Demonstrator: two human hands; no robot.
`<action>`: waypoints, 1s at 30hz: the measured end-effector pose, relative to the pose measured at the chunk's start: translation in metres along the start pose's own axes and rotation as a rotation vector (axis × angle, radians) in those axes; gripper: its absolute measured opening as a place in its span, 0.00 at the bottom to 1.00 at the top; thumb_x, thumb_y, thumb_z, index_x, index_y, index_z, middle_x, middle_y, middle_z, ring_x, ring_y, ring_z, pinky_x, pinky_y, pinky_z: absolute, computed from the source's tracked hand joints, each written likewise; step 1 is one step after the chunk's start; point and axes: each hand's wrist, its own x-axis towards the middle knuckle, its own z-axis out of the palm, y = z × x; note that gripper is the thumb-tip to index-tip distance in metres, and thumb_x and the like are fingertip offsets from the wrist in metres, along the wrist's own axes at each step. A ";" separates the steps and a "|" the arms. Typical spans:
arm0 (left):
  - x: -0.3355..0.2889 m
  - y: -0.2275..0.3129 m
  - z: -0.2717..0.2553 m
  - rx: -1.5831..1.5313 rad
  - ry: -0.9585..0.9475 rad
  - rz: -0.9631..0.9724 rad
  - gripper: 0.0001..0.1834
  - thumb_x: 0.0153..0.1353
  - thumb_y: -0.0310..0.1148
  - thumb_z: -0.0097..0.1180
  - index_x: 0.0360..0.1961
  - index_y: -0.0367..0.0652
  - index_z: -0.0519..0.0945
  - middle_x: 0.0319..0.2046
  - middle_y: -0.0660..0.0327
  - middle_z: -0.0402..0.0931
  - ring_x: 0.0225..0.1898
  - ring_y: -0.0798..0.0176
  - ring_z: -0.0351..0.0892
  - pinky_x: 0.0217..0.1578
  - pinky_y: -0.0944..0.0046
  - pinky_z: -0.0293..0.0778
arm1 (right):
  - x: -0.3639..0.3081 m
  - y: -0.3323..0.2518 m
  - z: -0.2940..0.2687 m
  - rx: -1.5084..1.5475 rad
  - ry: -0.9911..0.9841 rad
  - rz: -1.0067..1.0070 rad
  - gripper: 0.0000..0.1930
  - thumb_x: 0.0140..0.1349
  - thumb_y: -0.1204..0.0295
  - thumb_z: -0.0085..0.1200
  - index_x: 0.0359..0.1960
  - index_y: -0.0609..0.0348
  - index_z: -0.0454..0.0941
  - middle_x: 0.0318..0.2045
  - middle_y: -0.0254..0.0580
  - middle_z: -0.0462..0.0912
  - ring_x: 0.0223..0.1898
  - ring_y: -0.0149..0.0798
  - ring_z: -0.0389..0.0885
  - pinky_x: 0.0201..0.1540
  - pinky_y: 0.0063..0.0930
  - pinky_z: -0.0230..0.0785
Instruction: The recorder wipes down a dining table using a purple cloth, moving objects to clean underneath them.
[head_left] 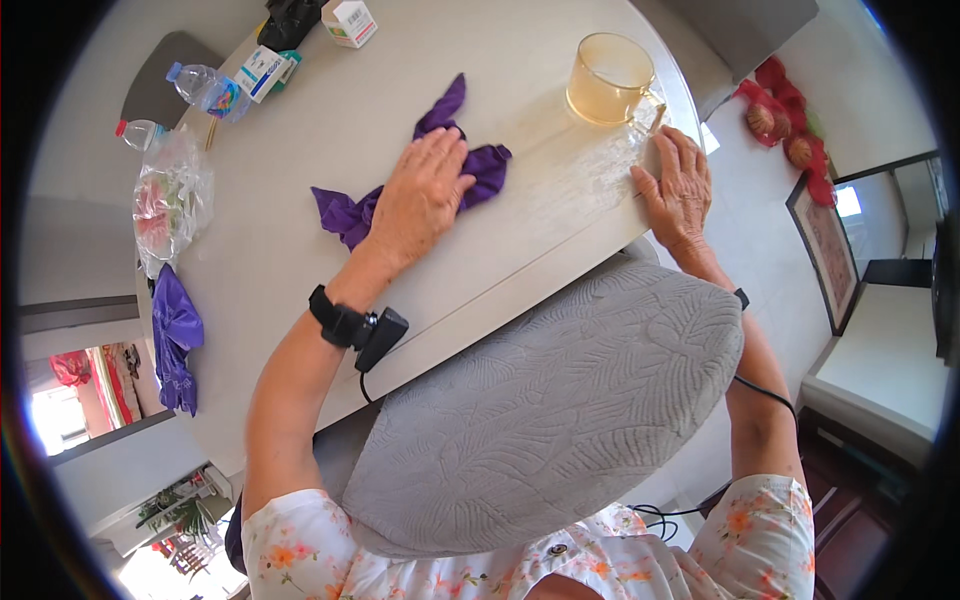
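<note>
My left hand presses down on a bunched purple cloth on the white table. Its fingers are close together over the fabric, and folds stick out on both sides and beyond the fingertips. At the table's right edge rests my right hand, holding nothing, its thumb apart from the fingers. Just beyond it stands an amber glass mug, upright, with its handle towards that hand. A whitish, smeared wet-looking patch marks the tabletop between the cloth and my right hand.
A padded grey chair back stands between me and the table. Along the far left are plastic bottles, small boxes, a clear plastic bag and another purple cloth hanging over the edge.
</note>
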 end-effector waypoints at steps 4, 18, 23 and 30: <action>0.020 -0.021 0.016 0.037 0.081 -0.085 0.19 0.63 0.32 0.57 0.51 0.30 0.77 0.56 0.47 0.74 0.61 0.47 0.70 0.62 0.54 0.65 | 0.000 -0.003 0.000 0.051 0.002 -0.028 0.29 0.57 0.56 0.55 0.57 0.60 0.71 0.60 0.48 0.68 0.63 0.53 0.62 0.66 0.46 0.54; 0.029 -0.018 0.018 0.070 0.077 -0.119 0.19 0.64 0.35 0.55 0.50 0.31 0.76 0.56 0.46 0.73 0.61 0.46 0.68 0.63 0.51 0.62 | -0.002 0.001 -0.006 -0.036 -0.056 0.013 0.30 0.57 0.57 0.54 0.59 0.59 0.68 0.62 0.47 0.66 0.65 0.51 0.60 0.67 0.45 0.51; 0.011 -0.001 0.010 -0.029 -0.013 -0.003 0.22 0.64 0.35 0.56 0.54 0.31 0.75 0.58 0.47 0.72 0.64 0.48 0.65 0.65 0.50 0.60 | -0.001 -0.001 -0.006 -0.010 -0.099 0.038 0.30 0.56 0.57 0.55 0.59 0.60 0.68 0.62 0.48 0.66 0.65 0.51 0.60 0.67 0.45 0.52; 0.007 0.030 -0.008 -0.116 -0.149 0.121 0.25 0.59 0.32 0.60 0.55 0.30 0.74 0.59 0.47 0.71 0.66 0.48 0.65 0.67 0.49 0.58 | 0.002 -0.004 -0.008 0.021 -0.069 0.043 0.30 0.57 0.57 0.57 0.59 0.60 0.68 0.61 0.48 0.67 0.65 0.52 0.61 0.66 0.46 0.52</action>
